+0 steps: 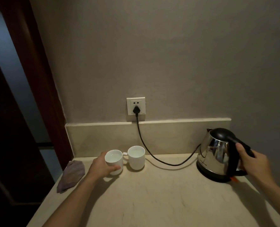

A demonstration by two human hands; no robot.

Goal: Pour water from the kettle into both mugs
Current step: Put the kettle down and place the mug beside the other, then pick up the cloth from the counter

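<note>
Grey cloth [72, 176] crumpled at the left edge of the counter [152, 199], partly hanging over it.

Left hand [101, 167] wrapped around the left mug [114, 161]: thumb across the front, fingers around the far side. Mug stands upright on the counter near the back-left corner, water visible inside, handle pointing right.

Right mug [136, 157] just beside it, upright, also holding water, no hand on it. The left mug's handle touches or nearly touches the right mug; can't tell which.

Wall socket [135, 106] above the backsplash [168, 135], black plug [136, 110] seated in the lower outlet. Black cord [152, 157] drops over the backsplash, loops along the counter behind the mugs and runs right to the kettle.

Kettle [218, 154] near the right edge of the counter, well apart from the mugs: steel body, black lid, spout facing left. It sits upright on its black base [214, 175], with an orange tab showing at the base's front right.

Right hand [254, 161] gripping the kettle's black handle [232, 154] from the right, fingers curled around the upper part of the handle, thumb on top.
</note>
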